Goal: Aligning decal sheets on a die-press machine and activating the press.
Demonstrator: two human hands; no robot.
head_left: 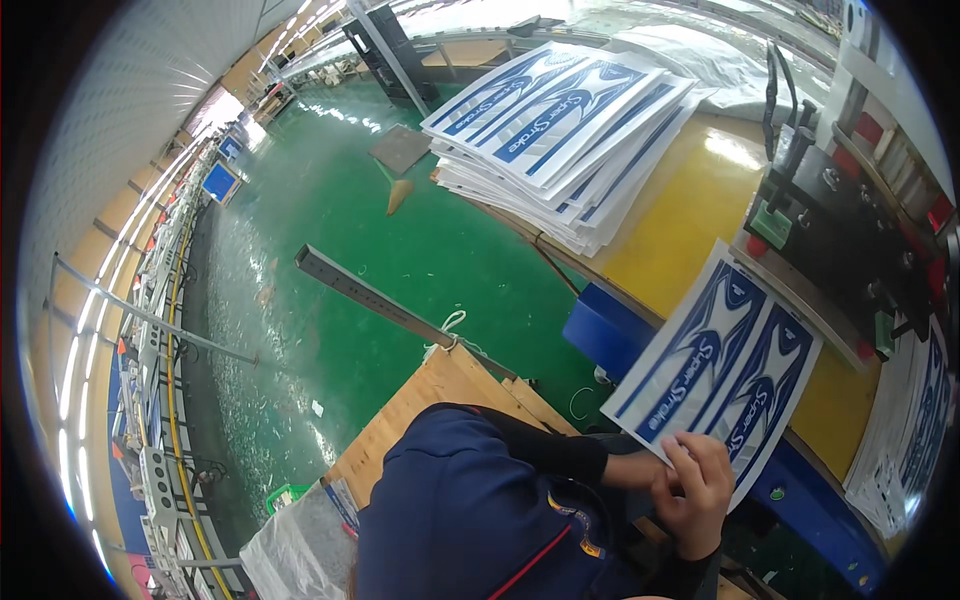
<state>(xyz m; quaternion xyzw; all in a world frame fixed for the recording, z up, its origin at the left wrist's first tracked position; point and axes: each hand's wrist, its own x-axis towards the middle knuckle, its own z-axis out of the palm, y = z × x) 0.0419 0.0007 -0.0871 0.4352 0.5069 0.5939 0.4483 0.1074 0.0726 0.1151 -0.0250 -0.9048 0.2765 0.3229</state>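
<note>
A white sheet printed in two blue panels (700,370) slants across the yellow table at the right. Its far edge reaches the front bar of a black machine (840,230). At the near edge of the sheet my right hand (700,490) has its fingers bent and closed on the margin. My left hand (635,469) comes in from the left under a dark sleeve, close against the right one. Its fingers are mostly hidden by the right hand and the sheet, so their grip does not show.
A thick stack of similar printed sheets (560,120) lies on the yellow table (680,200). More sheets (905,430) hang or lie past the machine at the right. A metal bar (380,300) juts over the green floor from a wooden board (410,410). Blue metal framing (615,330) runs beneath the table.
</note>
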